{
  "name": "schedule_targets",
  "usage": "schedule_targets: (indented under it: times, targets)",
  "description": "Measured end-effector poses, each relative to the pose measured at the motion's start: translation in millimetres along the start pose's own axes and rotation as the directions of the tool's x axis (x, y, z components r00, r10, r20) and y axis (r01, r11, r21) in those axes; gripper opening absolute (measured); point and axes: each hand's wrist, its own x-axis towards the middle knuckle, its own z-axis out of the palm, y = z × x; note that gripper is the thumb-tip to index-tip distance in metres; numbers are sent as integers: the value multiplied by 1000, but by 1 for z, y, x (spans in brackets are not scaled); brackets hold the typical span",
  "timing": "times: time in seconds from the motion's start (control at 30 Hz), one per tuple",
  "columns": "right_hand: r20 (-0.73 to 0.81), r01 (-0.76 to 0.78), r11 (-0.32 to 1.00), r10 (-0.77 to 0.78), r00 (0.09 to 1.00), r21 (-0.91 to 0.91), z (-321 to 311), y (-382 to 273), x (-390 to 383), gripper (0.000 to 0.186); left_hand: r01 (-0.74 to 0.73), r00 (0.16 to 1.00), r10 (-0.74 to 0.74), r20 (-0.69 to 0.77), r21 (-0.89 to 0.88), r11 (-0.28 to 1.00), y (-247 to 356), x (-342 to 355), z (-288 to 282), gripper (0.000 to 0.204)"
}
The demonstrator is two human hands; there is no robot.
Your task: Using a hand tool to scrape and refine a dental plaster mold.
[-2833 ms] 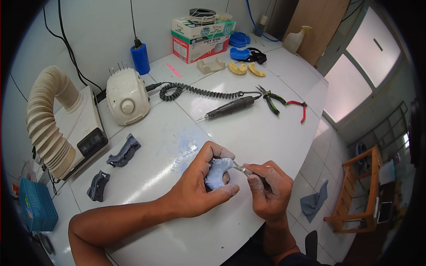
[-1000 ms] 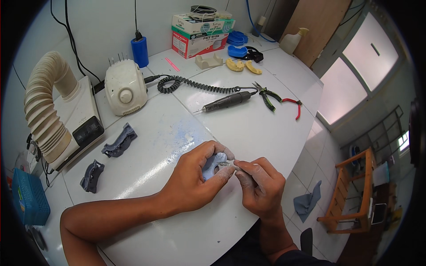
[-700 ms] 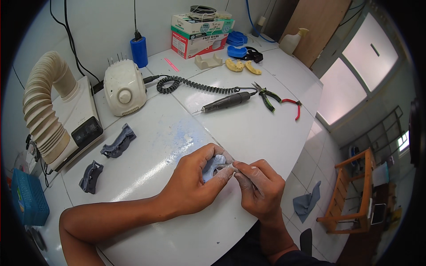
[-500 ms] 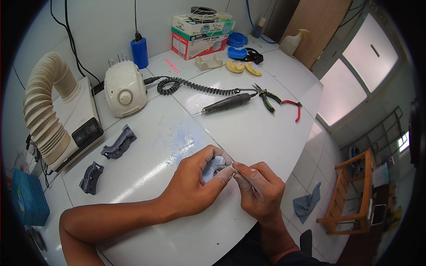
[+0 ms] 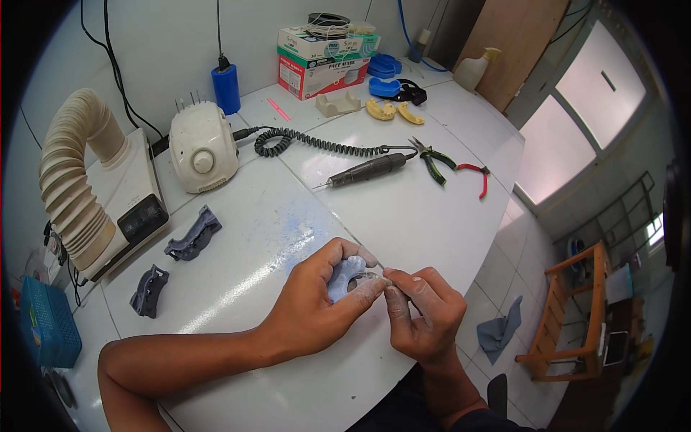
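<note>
Down at the near edge of the white desk (image 5: 432, 216), the left hand (image 5: 317, 306) is wrapped around a pale blue dental cast (image 5: 344, 277), fingers curled over its top and thumb pressing in from the side. The right hand (image 5: 425, 313) is right up against it, fingertips pinched tight on a thin tool whose slim tip just pokes out above the cast; what kind of tool it is cannot be made out. Both hands are dusted with whitish powder, and the cast sits just off the desk surface between them.

Taking the cast as the landmark: just behind it there is a smear of blue dust (image 5: 302, 223) on the desk. Further back and a little right lies a dark rotary handpiece (image 5: 367, 171), its coiled cable (image 5: 317, 142) running back to a cream control unit (image 5: 203, 147) behind and to the left. Right of the handpiece, two pliers (image 5: 453, 164), one with red grips. Well to the left of the cast lie two grey moulded pieces (image 5: 193, 234), and beyond them a dust extractor with a ribbed hose (image 5: 68, 187). Far behind stand stacked boxes (image 5: 324, 54), a blue canister (image 5: 225, 88) and yellowish casts (image 5: 392, 111).
</note>
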Motion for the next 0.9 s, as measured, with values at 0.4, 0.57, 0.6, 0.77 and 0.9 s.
schedule_targets:
  times: [0.4,0.57,0.6,0.77,0.9]
  targets:
    - [19,5,1000,-5,1000,9,0,1,0,28,-29,999,30,34,-34,999,0,2,-2,23]
    - [33,0,1000,0,999,-7,0,0,0,28,-62,998,62,9,-21,998,-3,1,0,21]
    - [33,1,1000,-1,999,-7,0,-1,0,28,-62,998,62,3,-17,998,-3,1,0,21]
    - [56,-9,1000,9,998,-1,-1,-2,0,28,-62,998,63,-16,37,997,-2,1,0,21]
    - [50,6,1000,-6,999,-3,1,-1,0,29,-44,999,46,-30,50,998,1,-1,-1,22]
